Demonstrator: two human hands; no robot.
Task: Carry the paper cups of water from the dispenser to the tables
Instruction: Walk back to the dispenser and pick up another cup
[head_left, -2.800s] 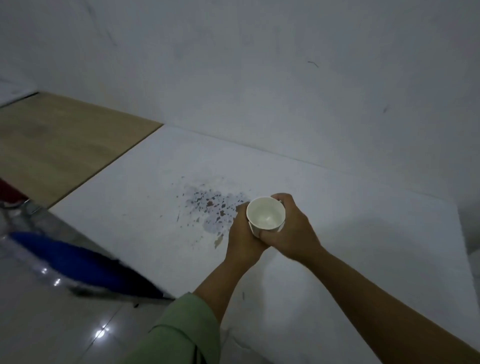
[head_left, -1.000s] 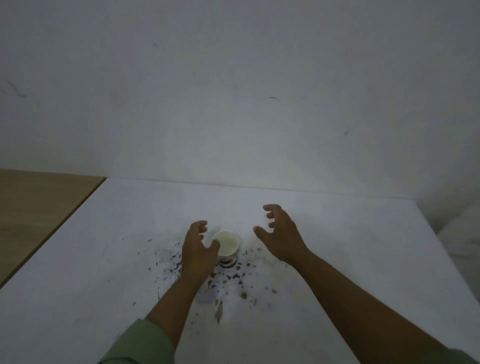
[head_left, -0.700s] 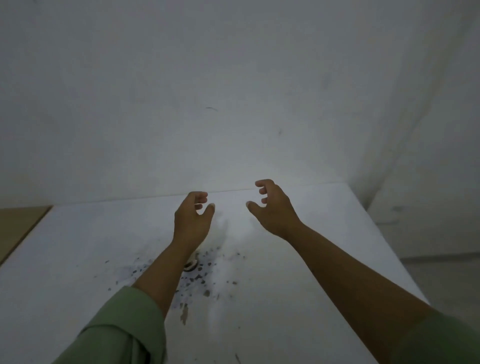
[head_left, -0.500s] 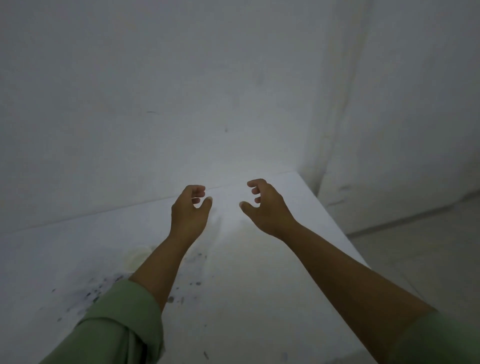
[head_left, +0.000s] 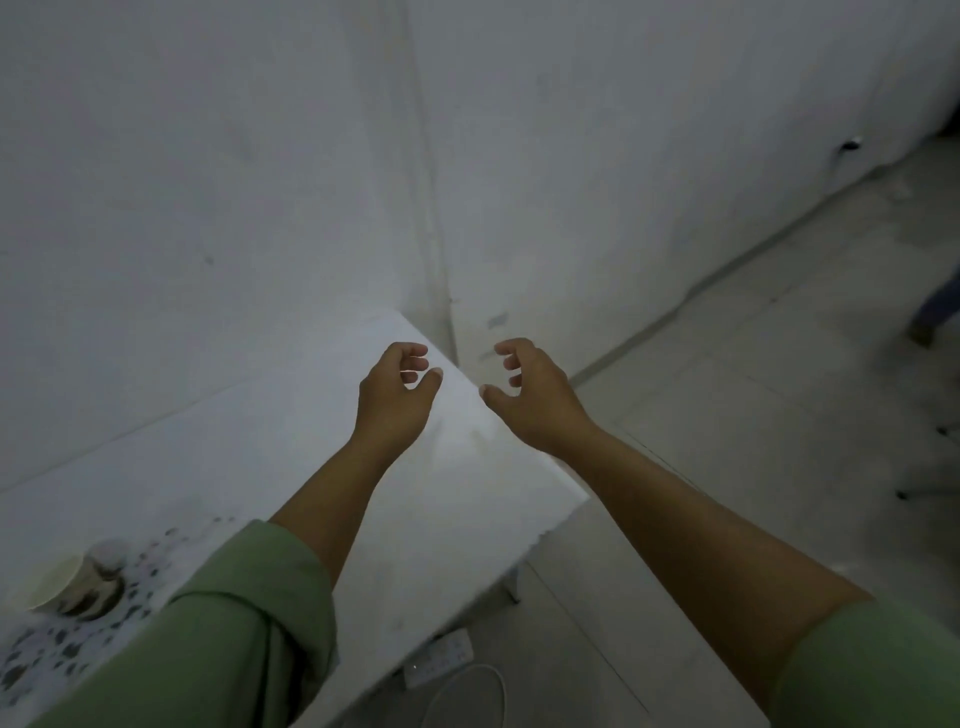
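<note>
A white paper cup stands on the white table at the lower left, among dark specks on the tabletop. My left hand hovers above the table's far right corner, fingers curled apart and holding nothing. My right hand is level with it, just past the table's edge, also curled open and empty. Both hands are far to the right of the cup. Green sleeves cover both upper forearms.
White walls meet in a corner right behind the table. A power strip with a white cable lies on the pale tiled floor under the table's right edge. A dark furniture leg shows at the far right.
Both hands let go of the cup and left it on the table. The view has swung right, so the cup slid to the lower left and the floor came into sight.
</note>
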